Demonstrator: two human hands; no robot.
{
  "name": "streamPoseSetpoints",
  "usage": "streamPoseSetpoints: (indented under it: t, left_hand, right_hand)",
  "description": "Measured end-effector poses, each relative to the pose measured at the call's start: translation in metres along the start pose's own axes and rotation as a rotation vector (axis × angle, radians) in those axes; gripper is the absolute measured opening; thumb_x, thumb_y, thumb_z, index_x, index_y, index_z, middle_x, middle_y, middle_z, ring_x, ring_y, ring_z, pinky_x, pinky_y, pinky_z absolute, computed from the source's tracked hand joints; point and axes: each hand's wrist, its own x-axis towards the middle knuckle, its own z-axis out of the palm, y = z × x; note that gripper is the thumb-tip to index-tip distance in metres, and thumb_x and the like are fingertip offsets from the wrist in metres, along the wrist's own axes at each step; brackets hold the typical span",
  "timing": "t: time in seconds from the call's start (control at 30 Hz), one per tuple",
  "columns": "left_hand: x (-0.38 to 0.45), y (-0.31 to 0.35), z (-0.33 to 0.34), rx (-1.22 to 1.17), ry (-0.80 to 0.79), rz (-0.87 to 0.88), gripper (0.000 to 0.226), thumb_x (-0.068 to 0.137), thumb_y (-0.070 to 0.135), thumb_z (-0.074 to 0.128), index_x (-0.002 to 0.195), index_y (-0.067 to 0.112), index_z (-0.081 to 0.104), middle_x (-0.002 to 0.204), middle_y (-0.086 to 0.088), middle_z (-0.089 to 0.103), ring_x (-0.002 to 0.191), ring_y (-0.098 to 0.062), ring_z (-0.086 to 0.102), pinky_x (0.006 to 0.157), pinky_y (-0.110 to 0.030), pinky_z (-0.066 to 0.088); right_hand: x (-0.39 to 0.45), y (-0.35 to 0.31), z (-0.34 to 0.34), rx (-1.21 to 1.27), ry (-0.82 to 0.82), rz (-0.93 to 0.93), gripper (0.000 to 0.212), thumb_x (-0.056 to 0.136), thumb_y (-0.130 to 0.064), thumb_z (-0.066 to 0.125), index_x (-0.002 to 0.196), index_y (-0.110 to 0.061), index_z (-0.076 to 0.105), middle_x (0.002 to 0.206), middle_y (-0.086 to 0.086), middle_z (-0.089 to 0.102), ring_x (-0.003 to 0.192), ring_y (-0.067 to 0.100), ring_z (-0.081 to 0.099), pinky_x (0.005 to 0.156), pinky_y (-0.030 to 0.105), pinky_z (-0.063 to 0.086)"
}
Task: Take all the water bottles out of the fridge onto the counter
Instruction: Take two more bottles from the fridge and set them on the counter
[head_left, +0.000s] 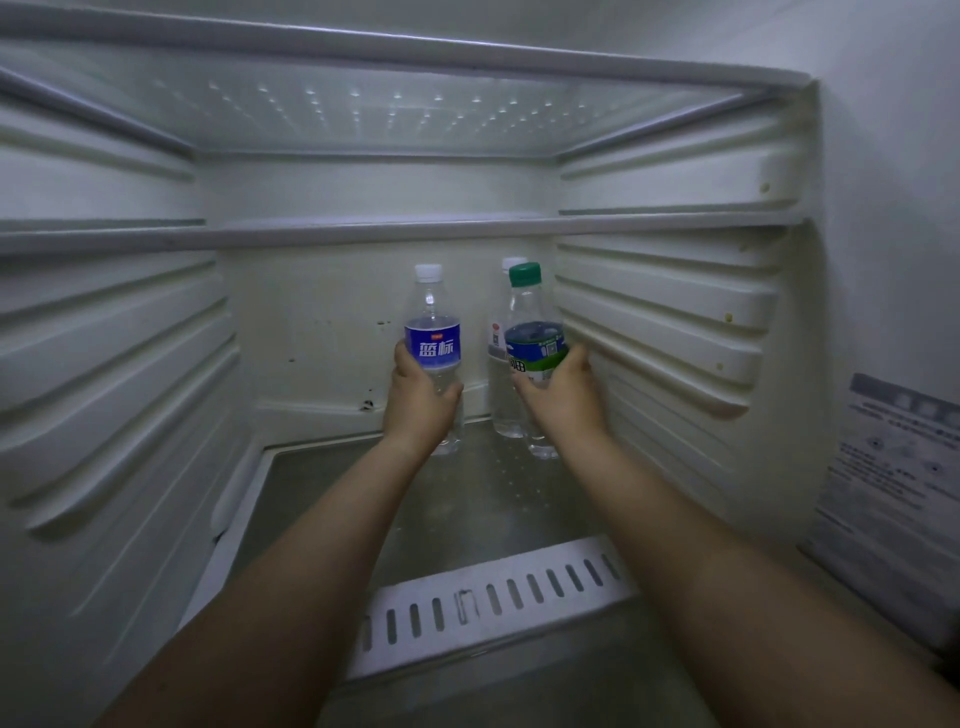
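Clear bottles, three: left hand (420, 402) fingers grip blue-label bottle (432, 332), right hand (563, 397) green-cap bottle (535, 332).

Dim white ribbed walls (119, 364), glass shelves (363, 228), a slotted vent strip (493, 597).

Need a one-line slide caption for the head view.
Left hand grips blue-label bottle, right hand green-cap bottle; third bottle stands behind.

We reach both bare arms forward, nearly straight. Our left hand (420, 402) curls its fingers round a bottle (434, 343), thumb on the left side. Our right hand (563, 397) grips a second bottle (535, 332), fingers wrapped round its lower half.
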Motion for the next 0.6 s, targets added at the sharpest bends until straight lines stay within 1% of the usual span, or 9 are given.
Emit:
streamPoseSetpoints:
  t: [0.07, 0.13, 0.2, 0.27, 0.33, 0.4, 0.53, 0.6]
  left_hand:
    - [-0.005, 0.002, -0.002, 0.001, -0.008, -0.001, 0.088, 0.087, 0.018, 0.069, 0.151, 0.01, 0.01, 0.143, -0.014, 0.043, 0.127, -0.029, 0.047, 0.1, -0.038, 0.043]
    - [-0.012, 0.004, -0.003, 0.005, 0.0, 0.005, 0.087, 0.088, 0.018, 0.068, 0.151, 0.009, 0.009, 0.143, -0.015, 0.043, 0.126, -0.029, 0.048, 0.101, -0.039, 0.044]
    - [-0.019, 0.007, -0.003, 0.018, 0.012, 0.007, 0.086, 0.089, 0.017, 0.067, 0.151, 0.008, 0.008, 0.142, -0.016, 0.042, 0.125, -0.03, 0.048, 0.102, -0.042, 0.045]
    - [-0.025, 0.011, -0.002, 0.016, 0.025, -0.012, 0.086, 0.089, 0.017, 0.066, 0.151, 0.009, 0.008, 0.142, -0.017, 0.042, 0.124, -0.031, 0.048, 0.1, -0.042, 0.046]
    - [-0.03, 0.016, -0.003, -0.054, 0.024, -0.042, 0.085, 0.087, 0.013, 0.066, 0.151, 0.01, 0.01, 0.14, -0.017, 0.042, 0.122, -0.031, 0.049, 0.098, -0.042, 0.046]
    - [-0.036, 0.02, -0.004, -0.166, 0.011, -0.069, 0.083, 0.086, 0.008, 0.067, 0.149, 0.011, 0.013, 0.138, -0.016, 0.043, 0.121, -0.031, 0.05, 0.097, -0.04, 0.046]
    - [-0.059, 0.027, -0.009, -0.32, 0.035, -0.086, 0.081, 0.084, 0.004, 0.069, 0.147, 0.011, 0.017, 0.139, -0.014, 0.044, 0.121, -0.029, 0.051, 0.093, -0.033, 0.044]
    - [-0.076, 0.031, -0.014, -0.382, 0.031, -0.067, 0.08, 0.084, 0.004, 0.069, 0.146, 0.013, 0.019, 0.136, -0.011, 0.048, 0.118, -0.025, 0.053, 0.093, -0.033, 0.045]
  right_hand:
    - [-0.004, -0.001, 0.003, 0.085, -0.021, 0.015, 0.056, 0.087, -0.028, 0.068, 0.127, -0.007, 0.034, 0.128, 0.015, 0.056, 0.113, 0.03, 0.058, 0.083, 0.034, 0.047]
    - [-0.007, -0.002, 0.003, 0.056, -0.029, -0.005, 0.055, 0.088, -0.027, 0.067, 0.127, -0.007, 0.033, 0.128, 0.015, 0.056, 0.113, 0.03, 0.058, 0.082, 0.033, 0.046]
    - [-0.012, -0.004, 0.001, 0.03, -0.04, -0.023, 0.055, 0.088, -0.027, 0.067, 0.128, -0.007, 0.033, 0.128, 0.015, 0.054, 0.114, 0.03, 0.057, 0.083, 0.033, 0.046]
    - [-0.018, -0.007, -0.002, 0.016, -0.051, -0.03, 0.057, 0.088, -0.026, 0.067, 0.13, -0.006, 0.033, 0.129, 0.016, 0.053, 0.115, 0.03, 0.056, 0.088, 0.036, 0.048]
    - [-0.027, -0.008, -0.005, 0.018, -0.058, -0.041, 0.059, 0.087, -0.026, 0.068, 0.131, -0.005, 0.033, 0.129, 0.016, 0.053, 0.115, 0.03, 0.055, 0.091, 0.04, 0.05]
    - [-0.037, -0.009, -0.01, 0.034, -0.063, -0.064, 0.059, 0.086, -0.026, 0.068, 0.129, -0.005, 0.034, 0.127, 0.016, 0.054, 0.114, 0.029, 0.056, 0.091, 0.041, 0.051]
    - [-0.057, -0.008, -0.026, 0.075, -0.051, -0.064, 0.056, 0.086, -0.029, 0.069, 0.126, -0.006, 0.036, 0.124, 0.014, 0.057, 0.11, 0.028, 0.059, 0.086, 0.037, 0.051]
    - [-0.072, -0.007, -0.037, 0.123, -0.027, -0.072, 0.055, 0.085, -0.03, 0.07, 0.124, -0.006, 0.039, 0.12, 0.012, 0.059, 0.107, 0.026, 0.06, 0.085, 0.037, 0.051]
